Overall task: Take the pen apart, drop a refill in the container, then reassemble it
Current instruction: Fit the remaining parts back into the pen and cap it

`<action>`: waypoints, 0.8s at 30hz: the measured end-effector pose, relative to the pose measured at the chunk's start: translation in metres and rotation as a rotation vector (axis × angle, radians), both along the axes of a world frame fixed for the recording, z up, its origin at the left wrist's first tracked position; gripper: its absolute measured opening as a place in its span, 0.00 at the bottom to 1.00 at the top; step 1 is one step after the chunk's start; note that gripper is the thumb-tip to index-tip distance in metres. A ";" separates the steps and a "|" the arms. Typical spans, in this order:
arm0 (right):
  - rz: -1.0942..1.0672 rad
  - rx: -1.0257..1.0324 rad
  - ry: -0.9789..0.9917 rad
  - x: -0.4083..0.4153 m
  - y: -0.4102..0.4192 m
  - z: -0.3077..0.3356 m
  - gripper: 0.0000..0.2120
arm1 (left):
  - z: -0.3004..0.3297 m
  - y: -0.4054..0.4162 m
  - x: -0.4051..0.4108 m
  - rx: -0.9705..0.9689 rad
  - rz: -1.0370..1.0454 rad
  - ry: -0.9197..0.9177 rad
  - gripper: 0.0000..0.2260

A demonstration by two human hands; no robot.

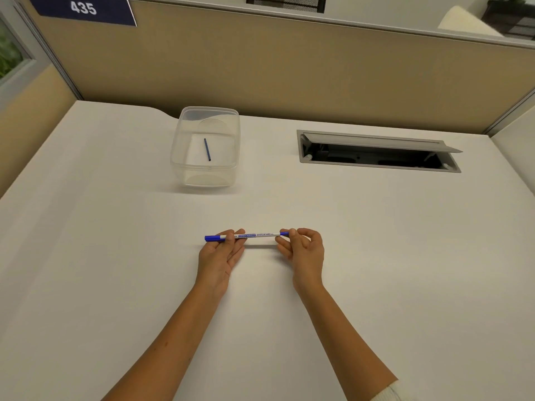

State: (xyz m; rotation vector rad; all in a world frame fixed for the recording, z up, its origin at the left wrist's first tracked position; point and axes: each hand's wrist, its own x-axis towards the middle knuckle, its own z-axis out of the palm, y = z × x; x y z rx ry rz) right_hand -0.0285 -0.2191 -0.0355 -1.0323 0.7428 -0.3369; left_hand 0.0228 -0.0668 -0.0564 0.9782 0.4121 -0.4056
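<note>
A white whiteboard marker pen (257,235) with blue ends lies level just above the desk, held at both ends. My left hand (221,251) pinches it near the blue cap on the left. The fingertips of my right hand (304,248) grip the blue end piece on the right. Farther back and to the left stands a clear plastic container (185,134), and a thin blue refill (207,149) lies on its bottom.
The white desk (115,256) ends at a tan partition wall (289,68) behind. An open grey cable hatch (376,151) is sunk into the desk at the back right. A blue sign reading 435 (84,8) hangs top left.
</note>
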 end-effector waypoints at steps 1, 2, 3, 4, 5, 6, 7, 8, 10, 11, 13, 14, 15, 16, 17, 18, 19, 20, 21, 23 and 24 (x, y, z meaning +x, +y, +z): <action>-0.004 -0.019 -0.003 0.000 0.001 -0.001 0.06 | 0.000 0.000 0.000 -0.001 0.000 -0.001 0.05; -0.010 -0.032 -0.001 0.000 0.001 -0.001 0.06 | 0.000 -0.001 0.000 -0.001 0.000 -0.001 0.05; -0.016 -0.037 0.003 0.000 0.002 -0.002 0.05 | 0.001 -0.002 -0.001 -0.001 -0.002 -0.001 0.05; -0.017 -0.035 0.006 0.000 0.002 -0.002 0.04 | 0.001 -0.004 -0.002 -0.002 -0.004 0.000 0.05; -0.014 -0.026 0.005 -0.001 0.003 -0.003 0.03 | 0.001 -0.005 -0.003 -0.005 -0.002 0.001 0.05; -0.007 -0.015 -0.001 -0.002 0.003 -0.004 0.02 | 0.001 -0.007 -0.004 -0.010 0.004 0.003 0.05; 0.003 -0.006 -0.010 -0.003 0.003 -0.005 0.02 | 0.001 -0.008 -0.006 -0.014 0.012 0.003 0.05; 0.013 -0.001 -0.019 -0.004 0.001 -0.006 0.02 | 0.002 -0.009 -0.006 -0.017 0.017 0.001 0.05; 0.032 0.006 -0.035 -0.006 -0.003 -0.006 0.03 | 0.002 -0.011 -0.008 -0.025 0.021 -0.001 0.05; 0.039 0.007 -0.043 -0.007 -0.006 -0.005 0.04 | 0.002 -0.012 -0.009 -0.031 0.019 -0.001 0.05; 0.052 0.005 -0.060 -0.007 -0.009 -0.004 0.07 | 0.003 -0.015 -0.011 -0.045 0.006 -0.003 0.05; 0.055 0.006 -0.066 -0.007 -0.010 -0.004 0.09 | 0.004 -0.016 -0.012 -0.052 -0.002 -0.003 0.06; 0.055 0.009 -0.071 -0.007 -0.010 -0.003 0.10 | 0.004 -0.017 -0.013 -0.061 -0.010 -0.003 0.06; 0.051 0.015 -0.076 -0.007 -0.011 -0.003 0.10 | 0.005 -0.018 -0.013 -0.072 -0.020 -0.002 0.06; 0.046 0.020 -0.081 -0.007 -0.012 -0.003 0.10 | 0.005 -0.018 -0.013 -0.082 -0.031 -0.001 0.06; 0.042 0.023 -0.087 -0.007 -0.014 -0.002 0.10 | 0.006 -0.017 -0.012 -0.086 -0.044 -0.003 0.06; 0.042 0.024 -0.094 -0.007 -0.016 -0.002 0.10 | 0.006 -0.016 -0.011 -0.079 -0.052 -0.010 0.05; 0.048 0.021 -0.098 -0.007 -0.018 -0.001 0.10 | 0.006 -0.013 -0.009 -0.066 -0.051 -0.024 0.05; 0.060 0.016 -0.100 -0.008 -0.021 -0.001 0.10 | 0.006 -0.011 -0.008 -0.052 -0.042 -0.043 0.06; 0.106 0.004 -0.102 -0.009 -0.026 -0.001 0.08 | 0.006 -0.005 -0.004 -0.024 -0.035 -0.088 0.08; 0.135 -0.003 -0.104 -0.010 -0.030 0.000 0.07 | 0.006 -0.003 -0.003 -0.009 -0.047 -0.106 0.08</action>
